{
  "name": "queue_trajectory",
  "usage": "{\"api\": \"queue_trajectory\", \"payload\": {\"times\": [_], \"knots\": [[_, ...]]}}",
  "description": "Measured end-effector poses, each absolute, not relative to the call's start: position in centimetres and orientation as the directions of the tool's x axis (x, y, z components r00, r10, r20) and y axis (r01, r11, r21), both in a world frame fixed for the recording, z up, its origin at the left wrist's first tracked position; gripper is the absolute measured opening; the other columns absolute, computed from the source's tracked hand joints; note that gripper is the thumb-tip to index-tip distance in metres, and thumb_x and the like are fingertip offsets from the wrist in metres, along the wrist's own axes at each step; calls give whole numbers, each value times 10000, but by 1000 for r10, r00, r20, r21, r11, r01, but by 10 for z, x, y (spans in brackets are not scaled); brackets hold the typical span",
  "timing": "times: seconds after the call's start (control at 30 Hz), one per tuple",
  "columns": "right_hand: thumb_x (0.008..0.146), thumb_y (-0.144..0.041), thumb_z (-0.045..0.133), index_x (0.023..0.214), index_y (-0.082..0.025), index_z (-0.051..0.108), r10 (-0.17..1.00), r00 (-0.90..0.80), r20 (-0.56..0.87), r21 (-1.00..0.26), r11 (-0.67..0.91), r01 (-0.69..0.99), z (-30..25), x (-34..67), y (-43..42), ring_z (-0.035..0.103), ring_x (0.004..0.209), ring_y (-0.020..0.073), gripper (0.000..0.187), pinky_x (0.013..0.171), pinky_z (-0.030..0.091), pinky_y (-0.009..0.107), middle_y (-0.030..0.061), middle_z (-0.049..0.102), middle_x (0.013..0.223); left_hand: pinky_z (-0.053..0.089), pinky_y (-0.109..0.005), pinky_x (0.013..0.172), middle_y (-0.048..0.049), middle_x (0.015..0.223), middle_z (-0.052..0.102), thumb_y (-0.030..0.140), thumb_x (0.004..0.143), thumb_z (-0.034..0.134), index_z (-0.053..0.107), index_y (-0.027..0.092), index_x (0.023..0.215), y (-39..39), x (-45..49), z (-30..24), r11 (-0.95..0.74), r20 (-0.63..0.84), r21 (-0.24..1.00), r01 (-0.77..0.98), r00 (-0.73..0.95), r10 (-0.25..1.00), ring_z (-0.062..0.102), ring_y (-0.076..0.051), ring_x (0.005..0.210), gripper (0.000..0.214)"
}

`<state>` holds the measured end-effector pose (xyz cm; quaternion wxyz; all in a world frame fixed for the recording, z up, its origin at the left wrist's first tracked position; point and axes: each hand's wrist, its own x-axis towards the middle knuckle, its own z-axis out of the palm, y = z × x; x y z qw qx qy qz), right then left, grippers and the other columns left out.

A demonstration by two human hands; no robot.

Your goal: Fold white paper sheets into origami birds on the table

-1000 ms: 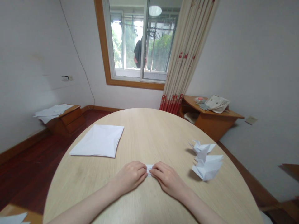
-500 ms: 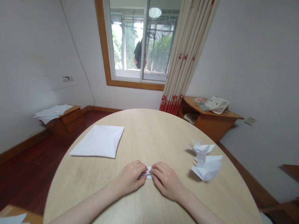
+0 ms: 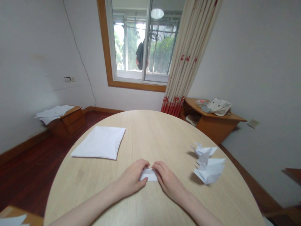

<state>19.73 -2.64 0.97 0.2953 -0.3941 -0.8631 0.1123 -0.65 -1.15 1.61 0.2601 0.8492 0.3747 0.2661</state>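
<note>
Drawing the left hand (image 3: 134, 176) and right hand (image 3: 169, 181) slightly apart since half a second ago, baring more of a small folded white strip (image 3: 151, 176) between them on the round table (image 3: 155, 135). Spreading the left thumb away from the left fingers around the strip's left end; covering its right end with the right fingers, hiding the right thumb and leaving no way of telling about a pinch. Hiding both ends, so making folds hard to read. Cutting off both forearms (image 3: 94, 201) at the bottom edge. Showing a flat paper stack (image 3: 100, 142) farther left; at right, a folded paper shape (image 3: 211, 174) partly blocking another behind. Covering the window's (image 3: 118, 50) right side with a curtain (image 3: 185, 56).
</note>
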Motion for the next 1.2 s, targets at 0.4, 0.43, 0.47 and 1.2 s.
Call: {"api": "queue_trajectory", "payload": {"times": [0.4,0.43,0.47,1.2], "knots": [[864,-28,431,1063,-178,565,697,-575,427,-258,704,661,8,199,-25,589,935,218,283,799,518,384,90,652,994,470,-339,925,-68,1121,534,88,783,561,568,207,1064,-10,-8,15,-660,329,570,489,600,729,555,-204,1043,306],[860,-26,432,1064,-175,573,696,-577,428,-251,705,664,8,199,-26,593,934,219,290,798,524,383,92,655,991,473,-340,925,-71,1121,541,97,789,566,583,205,1070,-10,-8,14,-667,334,557,496,601,726,560,-206,1044,301],[855,-24,433,1067,-172,579,691,-582,429,-239,708,664,8,199,-26,598,936,221,297,796,529,383,96,659,996,478,-340,922,-75,1120,548,105,797,569,597,203,1077,-10,-8,13,-673,338,541,504,602,723,566,-208,1041,298],[953,-134,437,1380,-169,477,764,-535,360,-302,639,708,-15,201,-20,389,1334,248,431,1041,447,440,142,493,1394,476,-479,1006,-187,1341,545,164,973,371,513,114,1295,-10,4,-29,-672,368,209,710,579,727,540,-277,1229,355]]}}
